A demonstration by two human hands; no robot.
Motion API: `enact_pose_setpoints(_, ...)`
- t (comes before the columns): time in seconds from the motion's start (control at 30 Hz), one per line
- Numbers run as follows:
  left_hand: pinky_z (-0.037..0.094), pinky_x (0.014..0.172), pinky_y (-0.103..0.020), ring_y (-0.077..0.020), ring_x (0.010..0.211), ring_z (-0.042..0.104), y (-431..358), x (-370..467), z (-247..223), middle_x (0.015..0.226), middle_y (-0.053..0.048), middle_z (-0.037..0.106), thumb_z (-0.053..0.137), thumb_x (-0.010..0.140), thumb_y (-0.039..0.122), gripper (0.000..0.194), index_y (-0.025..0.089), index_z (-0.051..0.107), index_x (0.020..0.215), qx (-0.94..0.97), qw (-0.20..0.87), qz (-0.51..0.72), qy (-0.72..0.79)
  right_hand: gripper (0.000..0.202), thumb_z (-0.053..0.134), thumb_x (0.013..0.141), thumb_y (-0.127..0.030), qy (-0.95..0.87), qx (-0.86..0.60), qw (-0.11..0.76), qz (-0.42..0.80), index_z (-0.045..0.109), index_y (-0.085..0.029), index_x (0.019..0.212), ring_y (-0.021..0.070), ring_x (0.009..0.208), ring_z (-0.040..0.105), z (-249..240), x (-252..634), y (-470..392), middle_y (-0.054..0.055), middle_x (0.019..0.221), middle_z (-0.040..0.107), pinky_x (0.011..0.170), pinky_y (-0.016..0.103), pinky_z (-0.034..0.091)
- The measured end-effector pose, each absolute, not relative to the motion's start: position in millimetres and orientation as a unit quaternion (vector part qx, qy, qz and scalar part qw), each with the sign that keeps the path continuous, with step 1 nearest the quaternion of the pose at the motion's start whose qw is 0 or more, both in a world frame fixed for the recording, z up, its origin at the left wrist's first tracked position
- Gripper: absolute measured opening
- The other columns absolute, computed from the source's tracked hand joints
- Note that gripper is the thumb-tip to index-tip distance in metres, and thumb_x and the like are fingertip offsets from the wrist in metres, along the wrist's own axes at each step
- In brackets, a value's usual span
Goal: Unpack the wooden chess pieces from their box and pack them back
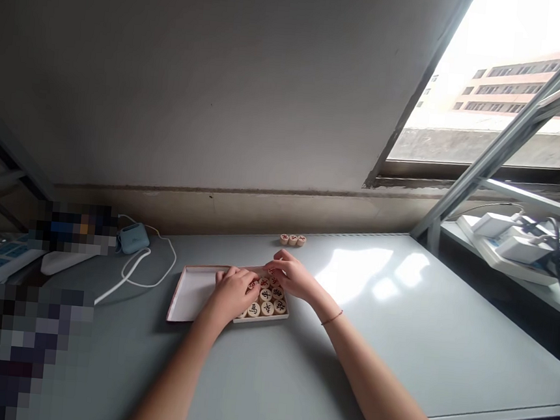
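Round wooden xiangqi pieces (pixel 267 309), marked with black or red characters, lie face up in a shallow box (pixel 260 319). The box's lid (pixel 191 295), or its other half, lies flat at the left with its pale inside up. My left hand (pixel 234 293) reaches over the left part of the pieces, its loosely bent fingers resting on them and hiding some. At the far right corner of the box, my right hand (pixel 294 276) has its fingers closed on a red-marked piece (pixel 271 271), partly hidden by the fingers.
Three more pieces (pixel 292 240) stand in a row at the back of the grey table (pixel 395 351). A blue device (pixel 133 238) and a white cable (pixel 132 269) lie at the left. Power strips and plugs (pixel 507 243) sit on a ledge at the right.
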State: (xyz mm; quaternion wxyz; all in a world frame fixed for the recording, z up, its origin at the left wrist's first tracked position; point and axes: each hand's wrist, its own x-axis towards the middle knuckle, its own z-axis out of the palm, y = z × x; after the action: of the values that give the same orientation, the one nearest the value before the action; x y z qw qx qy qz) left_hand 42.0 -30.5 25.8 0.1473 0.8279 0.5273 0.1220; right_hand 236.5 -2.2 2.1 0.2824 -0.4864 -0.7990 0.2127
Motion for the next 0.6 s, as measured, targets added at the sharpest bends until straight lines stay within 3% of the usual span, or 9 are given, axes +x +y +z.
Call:
enact_pose_setpoints(0.17, 0.034, 0.092, -0.041, -0.0253, 0.112, 0.052, -33.0, 44.2, 26.4, 0.116, -0.003, 0.067, 0.042, 0.094, 0.039, 0.030, 0.028, 0.064, 0.110, 0.830, 0.141, 0.120, 0.526, 0.025, 0.048, 0.084, -0.011, -0.796, -0.492, 0.260, 0.239, 0.066, -0.021, 0.099, 0.0163, 0.084, 0.057, 11.0, 244.0, -5.6, 0.007, 0.100, 0.055, 0.077, 0.030, 0.049)
enact_pose_setpoints(0.37, 0.034, 0.092, -0.041, -0.0249, 0.112, 0.052, -32.5, 44.3, 26.4, 0.115, -0.004, 0.066, 0.041, 0.094, 0.040, 0.031, 0.027, 0.064, 0.112, 0.831, 0.144, 0.113, 0.525, 0.011, 0.054, 0.083, -0.023, -0.775, -0.489, 0.294, 0.271, 0.059, -0.020, 0.092, 0.0146, 0.076, 0.052, 14.2, 250.2, -9.5, 0.004, 0.095, 0.057, 0.069, 0.028, 0.046)
enact_pose_setpoints(0.5, 0.033, 0.094, -0.040, -0.0233, 0.112, 0.052, -31.4, 43.8, 22.6, 0.116, -0.003, 0.066, 0.040, 0.095, 0.041, 0.031, 0.028, 0.064, 0.111, 0.831, 0.140, 0.120, 0.525, 0.021, 0.058, 0.081, -0.039, -0.678, -0.501, 0.401, 0.359, 0.058, -0.019, 0.085, 0.0160, 0.075, 0.057, 11.0, 260.7, -0.9, 0.005, 0.086, 0.063, 0.068, 0.029, 0.046)
enact_pose_setpoints(0.6, 0.033, 0.094, -0.041, -0.0234, 0.111, 0.053, -32.1, 46.0, 20.9, 0.118, -0.003, 0.065, 0.041, 0.095, 0.043, 0.032, 0.028, 0.063, 0.113, 0.831, 0.129, 0.131, 0.525, 0.025, 0.060, 0.079, -0.043, -0.567, -0.574, 0.485, 0.337, 0.057, -0.019, 0.087, 0.0170, 0.073, 0.058, 2.0, 278.4, 7.7, 0.005, 0.083, 0.065, 0.066, 0.029, 0.045)
